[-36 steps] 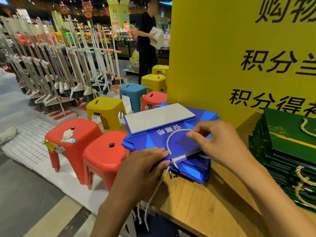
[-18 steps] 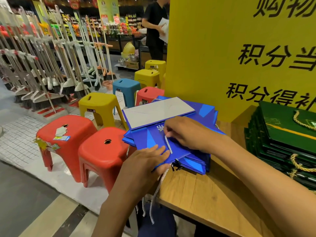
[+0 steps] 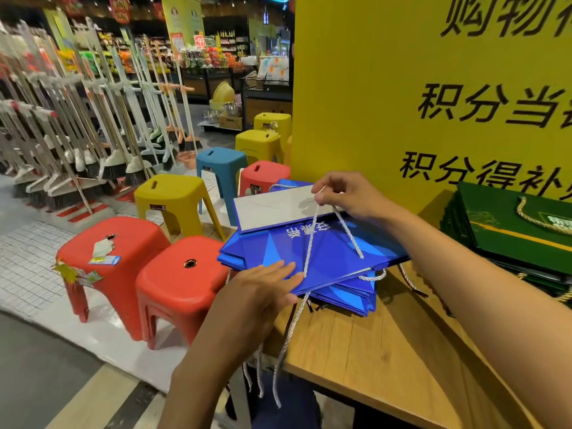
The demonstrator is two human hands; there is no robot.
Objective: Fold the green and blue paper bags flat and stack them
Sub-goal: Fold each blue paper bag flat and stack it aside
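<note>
A stack of flattened blue paper bags (image 3: 328,258) lies on the left end of the wooden table (image 3: 387,345), the top bag showing its grey-white folded base (image 3: 272,209). My left hand (image 3: 266,289) holds the near edge of the top bag, fingers straight on top and thumb underneath. My right hand (image 3: 346,193) pinches the bag's white rope handle (image 3: 312,239) and holds it pulled up over the base. A stack of flat green bags (image 3: 510,239) with gold rope handles sits at the right of the table.
A yellow sign board (image 3: 433,88) stands behind the table. Red stools (image 3: 182,280), yellow stools (image 3: 173,196) and a blue stool (image 3: 221,164) crowd the floor to the left. Racks of brooms (image 3: 77,144) line the aisle. Loose white cords hang off the table's front edge.
My right hand has lifted from the middle of the top blue bag toward its far end, drawing the rope handle taut. My left hand has stayed at the near edge.
</note>
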